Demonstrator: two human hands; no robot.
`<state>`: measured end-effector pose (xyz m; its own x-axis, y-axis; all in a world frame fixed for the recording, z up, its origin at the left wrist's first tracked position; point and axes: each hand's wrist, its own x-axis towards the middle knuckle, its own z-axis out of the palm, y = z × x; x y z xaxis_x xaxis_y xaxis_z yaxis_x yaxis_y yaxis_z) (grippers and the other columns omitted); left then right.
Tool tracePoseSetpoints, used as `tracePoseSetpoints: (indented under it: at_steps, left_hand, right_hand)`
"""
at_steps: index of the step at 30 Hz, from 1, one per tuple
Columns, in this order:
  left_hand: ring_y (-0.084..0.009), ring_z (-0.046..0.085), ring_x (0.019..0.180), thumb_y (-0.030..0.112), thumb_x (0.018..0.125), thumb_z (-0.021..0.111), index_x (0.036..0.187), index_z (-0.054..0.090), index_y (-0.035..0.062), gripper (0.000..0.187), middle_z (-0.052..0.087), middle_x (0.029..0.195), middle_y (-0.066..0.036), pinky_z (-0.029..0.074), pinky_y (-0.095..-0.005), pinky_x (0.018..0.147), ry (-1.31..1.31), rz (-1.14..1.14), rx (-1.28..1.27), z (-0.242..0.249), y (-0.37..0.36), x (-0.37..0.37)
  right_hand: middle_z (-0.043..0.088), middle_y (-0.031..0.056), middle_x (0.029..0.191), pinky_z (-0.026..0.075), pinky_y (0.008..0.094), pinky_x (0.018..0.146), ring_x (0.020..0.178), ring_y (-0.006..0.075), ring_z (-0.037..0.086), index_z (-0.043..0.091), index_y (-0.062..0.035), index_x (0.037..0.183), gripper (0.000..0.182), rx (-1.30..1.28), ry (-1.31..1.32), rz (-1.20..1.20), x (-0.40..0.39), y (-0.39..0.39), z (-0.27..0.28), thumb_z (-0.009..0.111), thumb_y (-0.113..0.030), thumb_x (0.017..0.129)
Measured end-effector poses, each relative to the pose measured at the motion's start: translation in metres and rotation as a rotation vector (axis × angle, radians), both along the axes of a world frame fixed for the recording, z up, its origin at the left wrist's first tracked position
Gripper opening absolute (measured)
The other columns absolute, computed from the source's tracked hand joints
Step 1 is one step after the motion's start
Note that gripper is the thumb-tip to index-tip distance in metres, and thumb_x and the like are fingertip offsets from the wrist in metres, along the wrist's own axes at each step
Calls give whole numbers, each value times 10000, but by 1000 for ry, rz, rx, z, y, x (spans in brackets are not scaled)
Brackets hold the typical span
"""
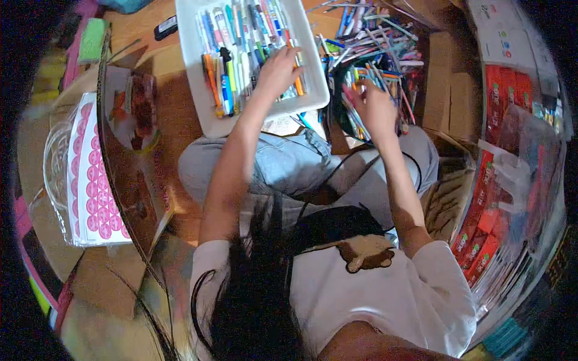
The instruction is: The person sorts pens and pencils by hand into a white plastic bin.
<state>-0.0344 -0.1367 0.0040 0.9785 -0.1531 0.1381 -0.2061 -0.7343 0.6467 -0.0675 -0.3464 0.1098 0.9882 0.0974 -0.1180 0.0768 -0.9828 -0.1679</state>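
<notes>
Hands of the seated person, working apart: the left hand (278, 75) lies palm down at 12 o'clock, fingers loosely parted, over the pens (230, 78) in a white tray (322, 90); the right hand (376, 111), at 1 o'clock, has its fingers bent among the pens of a second group, beside a pink one, though whether they grip it cannot be told. The tray's pens, in orange, blue, white, yellow-green and other colours, lie mostly lengthwise, side by side. The tray spans 11 to 12 o'clock, its near edge just beyond the crossed legs (289, 159). Right of it, at 1 o'clock, a loose heap of pens (376, 39) lies at mixed angles; on its near side, pens stand or lean in a dark container (339, 111), partly hidden by the right hand. Farther out, a small black object (167, 27) rests at 11 o'clock on a wood-toned surface (171, 69). A cardboard wall (120, 174) rises at 9 o'clock; beyond it is a sheet of round pink stickers (99, 195), with a green block (92, 39) at 10 o'clock. Upright cardboard (454, 102) stands at 2 o'clock, and a white box (500, 36) lies past it. Red boxes (475, 228), partly under clear plastic (512, 180), run along the side from 2 to 4 o'clock.
</notes>
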Motion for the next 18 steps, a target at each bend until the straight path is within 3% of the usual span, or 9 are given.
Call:
tracePoseSetpoints:
  at_steps: [2,8,10,12,15,18]
  left_hand:
    - [-364,547,866,227,803,565,1129,459,31,394,532,972,-198,452,-428,757,9,83,-123,4,-2,3]
    - [-327,566,822,160,817,512,1026,527,13,256,577,886,-173,452,-403,730,8,85,-264,7,0,5]
    - [-327,569,810,155,815,509,1005,538,15,237,579,888,-175,453,-402,727,-111,61,-192,-5,3,9]
    - [-334,571,807,156,821,498,967,551,32,199,582,879,-171,453,-404,733,-68,90,-239,1,2,6]
    - [-332,570,820,160,826,494,974,549,35,201,567,905,-172,455,-406,736,-50,128,-268,2,1,5]
    - [-327,566,840,177,834,490,976,549,38,208,552,912,-169,457,-406,735,-6,144,-273,6,2,5]
  right_hand:
    - [619,184,748,493,452,618,694,356,614,555,-56,874,329,-117,-43,-54,-1,-32,-7,542,-376,798]
    - [614,195,702,504,437,560,641,344,622,542,-33,788,407,-244,-78,-81,-6,-66,-42,516,-440,800]
    - [600,171,740,502,437,551,638,338,615,517,-34,824,406,-265,-117,-52,-8,-72,-53,509,-439,804]
    - [586,160,792,501,433,563,674,332,613,494,-36,860,391,-258,-156,-92,-13,-66,-56,519,-422,806]
    - [568,199,896,470,464,642,789,367,582,476,-1,922,311,-191,-182,-101,-18,-67,-64,544,-283,809]
    - [549,149,912,490,422,632,825,315,586,449,-49,942,292,-248,-85,-140,-18,-64,-57,531,-303,824]
